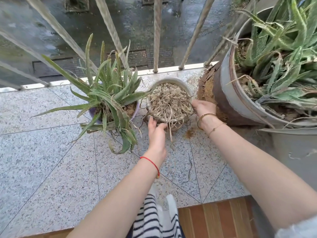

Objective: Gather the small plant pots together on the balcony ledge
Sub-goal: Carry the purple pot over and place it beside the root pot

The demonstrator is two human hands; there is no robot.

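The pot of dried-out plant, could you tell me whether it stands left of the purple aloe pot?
No, the white pot stands right of the purple pot, between it and the large grey pot.

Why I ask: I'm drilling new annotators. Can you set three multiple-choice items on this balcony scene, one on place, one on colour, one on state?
1. The white pot stands: A) between the small aloe pot and big bucket B) left of the small aloe pot C) behind the big bucket
2. The small aloe pot is: A) red B) purple C) black
3. The left hand and right hand are: A) both idle B) both on the small aloe pot C) both on the white pot
A: those two flank it. B: its wall shows purple. C: each touches that pot.
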